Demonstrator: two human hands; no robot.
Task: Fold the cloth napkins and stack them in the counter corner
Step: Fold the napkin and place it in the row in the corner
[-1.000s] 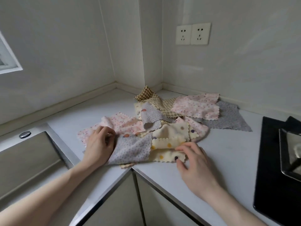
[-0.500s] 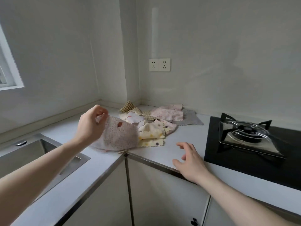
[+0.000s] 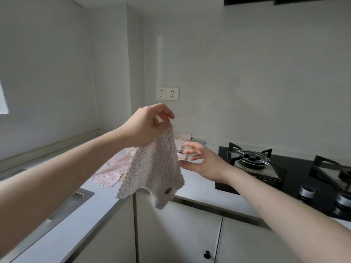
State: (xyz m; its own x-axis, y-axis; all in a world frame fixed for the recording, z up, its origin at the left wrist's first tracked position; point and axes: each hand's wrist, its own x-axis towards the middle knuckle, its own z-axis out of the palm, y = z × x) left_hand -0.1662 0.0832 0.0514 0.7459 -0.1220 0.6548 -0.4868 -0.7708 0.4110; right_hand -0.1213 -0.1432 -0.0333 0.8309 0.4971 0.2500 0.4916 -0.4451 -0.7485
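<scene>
Wrapping round the corner of the room, the pale counter (image 3: 197,192) runs from the sink (image 3: 72,203) on the left to the black gas hob (image 3: 281,179) on the right, with white cabinet doors (image 3: 176,236) below it. On the hob, two burner grates show, the nearer one (image 3: 250,158) in full, and two round knobs (image 3: 341,199) sit at its front edge. A double wall socket (image 3: 167,93) is set in the wall above the corner.

Most of the napkins lie loose and unfolded on the counter in the corner: a pink patterned one (image 3: 112,170) spreads flat at the left, and the edges of others (image 3: 182,141) show behind the hands, partly hidden.

One napkin, the dotted napkin (image 3: 153,168), is off the counter. It hangs in the air above the counter's front edge, drooping in soft folds with its scalloped hem at the bottom and a small red mark near the lower right.

Its top corner is pinched by the left hand (image 3: 146,126), thumb and fingertips curled together on the cloth, held at about the height of the socket's lower edge as seen from the head camera.

Just to the right of the hanging cloth, the right hand (image 3: 205,160) is raised above the counter with fingers spread apart and relaxed, thumb pointing toward the cloth's edge; it holds nothing, and whether the thumb touches the cloth cannot be told.
</scene>
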